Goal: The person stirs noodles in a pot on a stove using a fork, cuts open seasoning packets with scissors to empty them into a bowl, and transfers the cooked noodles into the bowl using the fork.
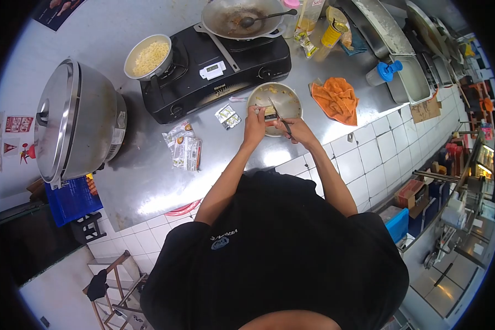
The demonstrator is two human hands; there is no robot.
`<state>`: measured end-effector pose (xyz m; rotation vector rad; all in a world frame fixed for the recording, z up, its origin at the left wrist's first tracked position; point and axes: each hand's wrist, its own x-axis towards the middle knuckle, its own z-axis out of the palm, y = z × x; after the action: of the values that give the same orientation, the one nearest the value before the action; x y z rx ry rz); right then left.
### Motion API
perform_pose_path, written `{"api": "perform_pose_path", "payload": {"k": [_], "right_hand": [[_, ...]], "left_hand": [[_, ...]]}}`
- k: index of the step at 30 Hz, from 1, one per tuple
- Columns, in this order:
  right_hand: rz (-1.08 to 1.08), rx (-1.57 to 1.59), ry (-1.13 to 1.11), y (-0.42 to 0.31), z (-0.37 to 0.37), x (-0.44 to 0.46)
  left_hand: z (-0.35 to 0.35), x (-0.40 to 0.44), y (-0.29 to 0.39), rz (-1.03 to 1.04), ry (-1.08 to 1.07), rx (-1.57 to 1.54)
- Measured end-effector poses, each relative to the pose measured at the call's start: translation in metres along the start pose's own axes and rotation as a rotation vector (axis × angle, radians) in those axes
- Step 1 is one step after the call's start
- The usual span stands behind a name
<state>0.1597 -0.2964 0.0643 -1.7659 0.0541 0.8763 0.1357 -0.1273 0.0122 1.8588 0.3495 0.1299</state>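
Observation:
Over a metal bowl (291,99) with food residue inside, my left hand (253,125) grips a small packet (270,114) with dark and pale printing. In my right hand (298,132) is a pair of scissors (278,114), its blades up against the packet's right side. Whether they have cut into it I cannot tell. Left of the bowl lies a silver-and-green sachet (227,116). Further left are printed plastic packets (186,148) on the steel counter (143,190).
Behind the bowl is a black gas stove (217,88) bearing a pot of pale, small-cut food (150,58), a wok (242,16) and a white digital timer (212,70). A large steel cooker (82,118) stands left. To the right are an orange cloth (335,100) and a blue-lidded shaker (383,73).

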Motion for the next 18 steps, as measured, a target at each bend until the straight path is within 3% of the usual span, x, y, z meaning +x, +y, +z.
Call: {"api": "perform_pose_path", "payload": {"k": [6,9,11,14,18], "right_hand": [[0.023,-0.040,0.033,-0.003,-0.004,0.003],[0.014,-0.117,0.031,-0.006,-0.008,0.002],[-0.045,-0.344,0.123,-0.012,-0.009,-0.003],[-0.241,-0.571,0.188,0.002,-0.015,0.005],[-0.200,-0.576,0.215,-0.005,-0.010,-0.003]], "left_hand": [[0.001,0.004,-0.006,0.009,-0.013,-0.028],[-0.009,0.010,-0.002,-0.032,-0.130,-0.167],[-0.029,0.009,0.034,0.060,-0.220,0.228],[-0.040,0.019,0.034,0.154,-0.287,0.346],[-0.030,0.032,0.009,0.337,-0.178,0.246]]}}
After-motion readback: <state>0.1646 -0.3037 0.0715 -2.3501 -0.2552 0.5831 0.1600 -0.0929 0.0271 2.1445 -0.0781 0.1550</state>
